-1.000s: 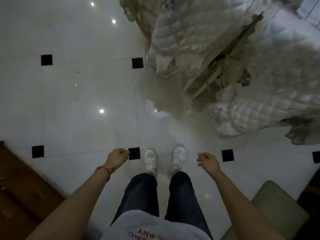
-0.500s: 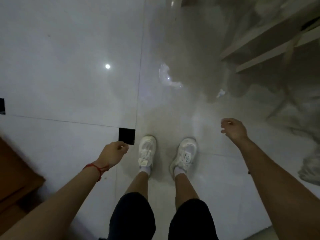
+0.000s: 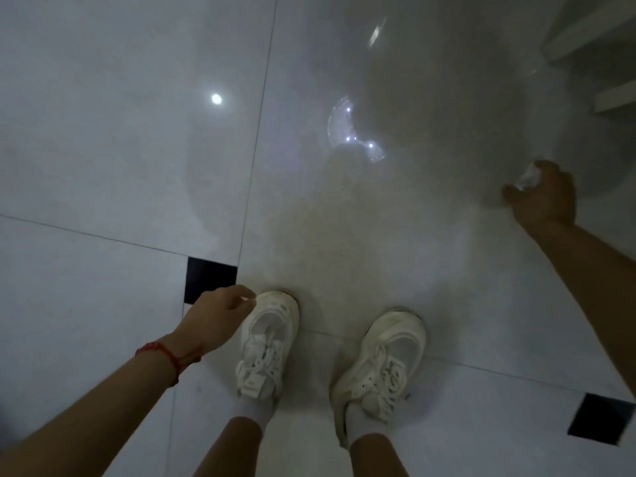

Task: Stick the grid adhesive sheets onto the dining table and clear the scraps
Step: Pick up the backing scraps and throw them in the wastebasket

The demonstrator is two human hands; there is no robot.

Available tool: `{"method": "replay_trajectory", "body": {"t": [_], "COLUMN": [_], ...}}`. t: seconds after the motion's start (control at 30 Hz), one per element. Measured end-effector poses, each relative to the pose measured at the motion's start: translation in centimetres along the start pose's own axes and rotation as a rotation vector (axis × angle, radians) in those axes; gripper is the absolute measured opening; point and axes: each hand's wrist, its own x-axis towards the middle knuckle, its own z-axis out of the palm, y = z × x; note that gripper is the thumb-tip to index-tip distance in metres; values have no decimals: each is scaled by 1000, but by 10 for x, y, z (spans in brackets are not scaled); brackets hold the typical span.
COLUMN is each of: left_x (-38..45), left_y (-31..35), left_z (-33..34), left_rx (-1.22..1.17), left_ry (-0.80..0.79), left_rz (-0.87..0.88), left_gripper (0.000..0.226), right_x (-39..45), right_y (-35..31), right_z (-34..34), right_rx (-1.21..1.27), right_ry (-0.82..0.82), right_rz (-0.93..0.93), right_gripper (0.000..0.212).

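Note:
I am looking straight down at a glossy white tiled floor (image 3: 103,166). A small crumpled whitish scrap (image 3: 529,176) lies low at the right, in the shadow under the furniture. My right hand (image 3: 545,201) reaches down to it, and its fingertips curl round the scrap. My left hand (image 3: 216,320), with a red string on the wrist, hangs loosely curled beside my left shoe and holds nothing. No adhesive sheet and no table top is in view.
My two white shoes (image 3: 265,346) (image 3: 382,363) stand on the tiles. Black inset tiles (image 3: 210,278) (image 3: 600,423) mark the tile corners. Pale wooden rails of furniture (image 3: 616,94) show at the top right. Lamp reflections glint on the floor.
The view has dropped closer to the floor and the covered furniture has slid out of sight. My right hand has reached forward and right onto the scrap. My left hand has barely moved.

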Motion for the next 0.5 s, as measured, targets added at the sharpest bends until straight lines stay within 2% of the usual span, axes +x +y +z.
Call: {"method": "replay_trajectory", "body": {"t": [0.1,0.23,0.33,0.5], "left_x": [6,2,-6,-37], "left_y": [-9,-15,-13,0], "left_z": [8,13,10,-12], "left_rx": [-4,-48,-72,-61], "left_ry": [0,1,2,38], "left_rz": [-25,-51,-60,-30], "left_gripper": [26,25,26,26], "right_x": [4,-19,-43,-101], "right_y": [4,2,-1,-33], "right_z": [22,47,55,35], "right_rx": [-59,-91,-144,26], "right_ry": [-25,29,-99,-161], "right_rz": [-12,31,-22,-63], "right_gripper": [46,33,27,23]}}
